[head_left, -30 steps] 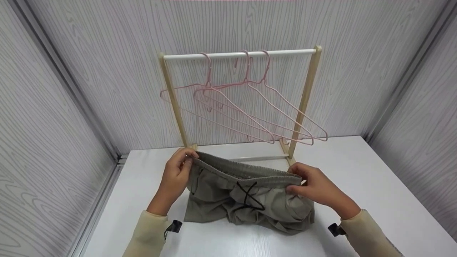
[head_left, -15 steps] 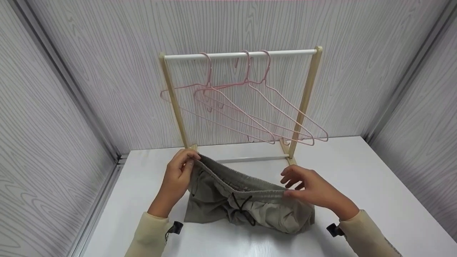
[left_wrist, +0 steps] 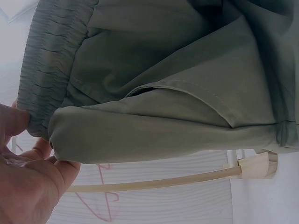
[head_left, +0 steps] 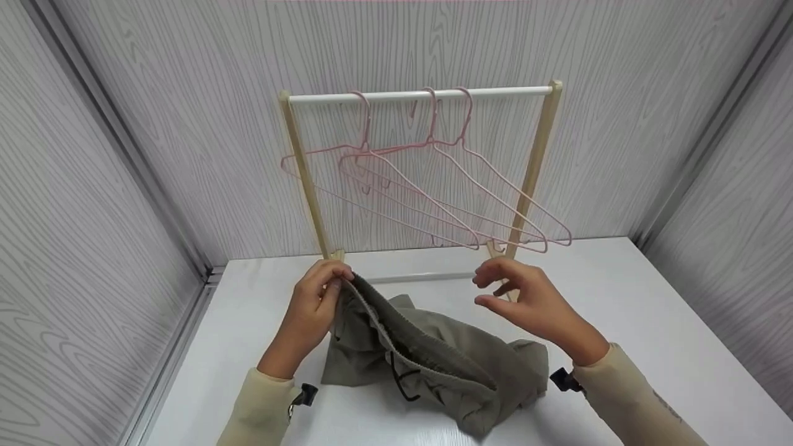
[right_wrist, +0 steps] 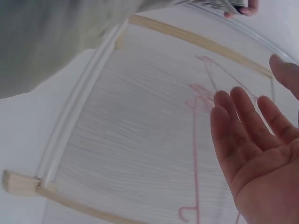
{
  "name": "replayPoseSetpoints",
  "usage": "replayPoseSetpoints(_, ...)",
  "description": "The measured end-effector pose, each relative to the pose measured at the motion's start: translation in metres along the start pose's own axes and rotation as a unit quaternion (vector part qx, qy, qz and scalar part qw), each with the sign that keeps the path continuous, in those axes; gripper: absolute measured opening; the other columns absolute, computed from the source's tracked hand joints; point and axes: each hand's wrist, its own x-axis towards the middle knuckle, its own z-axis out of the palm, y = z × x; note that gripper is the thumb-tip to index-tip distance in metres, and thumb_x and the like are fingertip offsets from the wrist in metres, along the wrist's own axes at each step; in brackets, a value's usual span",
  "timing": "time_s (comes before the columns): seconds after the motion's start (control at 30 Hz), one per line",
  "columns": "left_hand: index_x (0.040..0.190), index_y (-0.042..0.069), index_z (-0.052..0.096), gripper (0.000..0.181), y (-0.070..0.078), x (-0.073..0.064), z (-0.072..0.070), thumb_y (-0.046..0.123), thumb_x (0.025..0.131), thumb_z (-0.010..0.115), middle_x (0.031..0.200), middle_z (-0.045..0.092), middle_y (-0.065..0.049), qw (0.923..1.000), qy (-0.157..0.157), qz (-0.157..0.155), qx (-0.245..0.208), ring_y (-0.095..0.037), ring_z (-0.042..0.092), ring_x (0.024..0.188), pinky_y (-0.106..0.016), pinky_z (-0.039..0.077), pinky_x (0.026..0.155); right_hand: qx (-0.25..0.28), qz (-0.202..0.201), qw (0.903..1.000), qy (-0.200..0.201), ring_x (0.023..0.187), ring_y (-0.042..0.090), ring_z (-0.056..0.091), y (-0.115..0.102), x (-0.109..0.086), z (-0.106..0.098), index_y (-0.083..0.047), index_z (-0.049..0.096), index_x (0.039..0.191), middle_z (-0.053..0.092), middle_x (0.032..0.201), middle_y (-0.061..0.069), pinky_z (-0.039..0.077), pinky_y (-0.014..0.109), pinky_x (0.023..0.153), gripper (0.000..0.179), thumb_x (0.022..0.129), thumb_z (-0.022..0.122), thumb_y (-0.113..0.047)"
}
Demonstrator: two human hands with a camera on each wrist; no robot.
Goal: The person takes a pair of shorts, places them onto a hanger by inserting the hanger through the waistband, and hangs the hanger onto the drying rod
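Down on the counter (head_left: 217,347), just in front of the rack (head_left: 539,148), there's a rumpled pair of grey-green shorts (head_left: 458,347), lifted at one corner. The left grip (head_left: 313,297) is the one touching them: thumb and fingers pinch one end of the waistband (head_left: 396,325), and the left wrist view backs that up, with a pocket slit (left_wrist: 154,88) further along the cloth. From that pinch the waistband gapes and runs on a slant, off to the right and back toward the person, so its loose end sits low by the near side. The right grip (head_left: 530,300) has nothing in it, thumb and fingers spread apart. Key bit imo: that loose end lies below the right grip and toward the person, not touching it, and the right is the nearer of the two. A black drawstring (head_left: 396,373) dangles at the front. Surface is white and looks flat. Room's kinda boxy, wood-grain panels behind and on both sides, and three bare pink hangers (head_left: 433,121) hook over the white rail (head_left: 396,96), beyond both hands.
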Motion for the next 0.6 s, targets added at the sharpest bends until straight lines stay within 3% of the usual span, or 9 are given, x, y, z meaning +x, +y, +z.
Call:
replayPoseSetpoints(0.13,0.115,0.014,0.071,0.024,0.0,-0.001,-0.001,0.003,0.115,0.049,0.125,0.066,0.004,1.0,0.002,-0.001,0.003,-0.013,0.063,0.117,-0.029,0.056,0.095,-0.014,-0.045,0.997,0.061,0.112,0.016,0.073,-0.011,0.019,0.0,-0.013,0.071,0.127,0.075,0.119,-0.007,0.063,0.032,0.091,0.039,0.093,0.089,-0.012)
replayPoseSetpoints(0.33,0.118,0.015,0.07,0.025,0.002,-0.003,-0.002,0.005,0.116,0.047,0.125,0.066,0.005,0.9999,-0.004,-0.011,0.003,-0.012,0.064,0.115,-0.03,0.058,0.096,-0.033,-0.114,0.9873,0.105,0.132,0.017,0.065,-0.024,0.046,0.002,-0.012,0.066,0.141,0.069,0.139,0.0,0.053,0.034,0.113,0.055,0.091,0.091,-0.014)
replayPoseSetpoints(0.6,0.118,0.016,0.071,0.025,0.002,-0.003,-0.001,0.006,0.115,0.048,0.124,0.067,0.006,0.9999,-0.005,-0.01,0.003,-0.012,0.064,0.115,-0.031,0.057,0.095,-0.044,-0.083,0.991,0.095,0.143,0.018,0.06,-0.032,0.073,0.006,-0.011,0.061,0.149,0.065,0.148,0.001,0.048,0.04,0.121,0.065,0.092,0.091,-0.019)
